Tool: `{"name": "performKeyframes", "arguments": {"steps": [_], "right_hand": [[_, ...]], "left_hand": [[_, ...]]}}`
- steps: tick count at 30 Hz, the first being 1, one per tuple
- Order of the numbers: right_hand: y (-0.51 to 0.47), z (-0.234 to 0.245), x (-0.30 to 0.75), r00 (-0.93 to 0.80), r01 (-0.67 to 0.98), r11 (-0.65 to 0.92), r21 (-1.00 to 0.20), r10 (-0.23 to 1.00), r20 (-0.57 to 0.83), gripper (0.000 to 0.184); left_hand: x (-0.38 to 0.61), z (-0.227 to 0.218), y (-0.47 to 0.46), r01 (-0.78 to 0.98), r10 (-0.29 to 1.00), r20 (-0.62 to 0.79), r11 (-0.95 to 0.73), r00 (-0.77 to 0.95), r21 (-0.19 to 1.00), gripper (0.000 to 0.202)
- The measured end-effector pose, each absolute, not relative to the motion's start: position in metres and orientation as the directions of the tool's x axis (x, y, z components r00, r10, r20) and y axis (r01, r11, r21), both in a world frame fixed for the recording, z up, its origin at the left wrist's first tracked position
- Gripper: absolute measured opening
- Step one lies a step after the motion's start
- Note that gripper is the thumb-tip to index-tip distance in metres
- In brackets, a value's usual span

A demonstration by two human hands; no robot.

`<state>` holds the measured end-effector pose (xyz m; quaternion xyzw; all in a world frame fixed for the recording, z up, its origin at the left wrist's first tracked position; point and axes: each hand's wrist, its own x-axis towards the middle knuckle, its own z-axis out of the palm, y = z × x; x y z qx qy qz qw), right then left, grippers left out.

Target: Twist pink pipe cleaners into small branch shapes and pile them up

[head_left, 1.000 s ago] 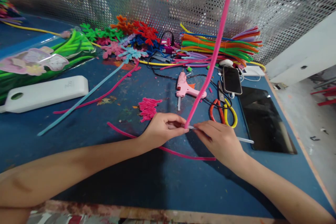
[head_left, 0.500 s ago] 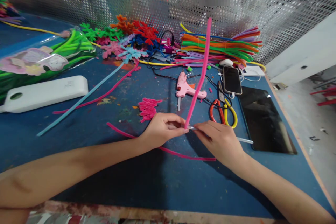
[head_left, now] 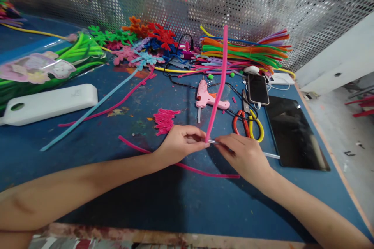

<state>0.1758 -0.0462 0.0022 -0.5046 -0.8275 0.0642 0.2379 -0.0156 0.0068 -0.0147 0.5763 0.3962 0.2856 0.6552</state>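
Note:
Over the blue table, my left hand (head_left: 182, 144) pinches the lower end of a pink pipe cleaner (head_left: 222, 76) against a thin translucent stick. The pipe cleaner rises from my fingertips, upright with a slight bend. In my right hand (head_left: 244, 153) is the translucent stick (head_left: 271, 155), which looks like a hot-glue stick; its far end sticks out to the right past the palm. Both hands' fingertips are close together. Below the left wrist a second pink pipe cleaner (head_left: 201, 171) lies on the table. A heap of short pink pieces (head_left: 165, 120) lies just beyond my left hand.
Beyond my hands are a pink glue gun (head_left: 208, 97), scissors (head_left: 247, 118), a phone (head_left: 258, 89) and a dark tablet (head_left: 296, 134). Bundled pipe cleaners (head_left: 242, 52) and fuzzy snowflake shapes (head_left: 149, 59) line the mesh. A white device (head_left: 55, 103) sits left.
The top of the upright pink pipe cleaner has swung a little to the left and lower. Both hands keep their hold in nearly the same place.

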Motion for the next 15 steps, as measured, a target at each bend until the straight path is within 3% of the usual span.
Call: {"name": "performKeyframes", "arguments": {"steps": [4,6,10,15], "right_hand": [[-0.047,0.009,0.175,-0.369,0.802,0.511,-0.311,0.832,0.414,0.028],[-0.053,0.013,0.17,-0.459,0.776,0.584,-0.237,0.781,0.422,0.025],[-0.07,0.012,0.152,-0.649,0.73,0.673,-0.116,0.737,0.187,0.013],[-0.084,0.004,0.141,-0.647,0.761,0.649,0.01,0.76,-0.06,0.007]], "left_hand": [[-0.016,-0.017,0.009,0.083,0.835,-0.171,0.15,0.523,0.985,0.02],[-0.016,-0.02,0.011,0.095,0.84,-0.17,0.141,0.515,0.985,0.021],[-0.014,-0.021,0.012,0.15,0.861,-0.187,0.13,0.473,0.98,0.025],[-0.012,-0.018,0.012,0.19,0.857,-0.228,0.156,0.462,0.969,0.027]]}}
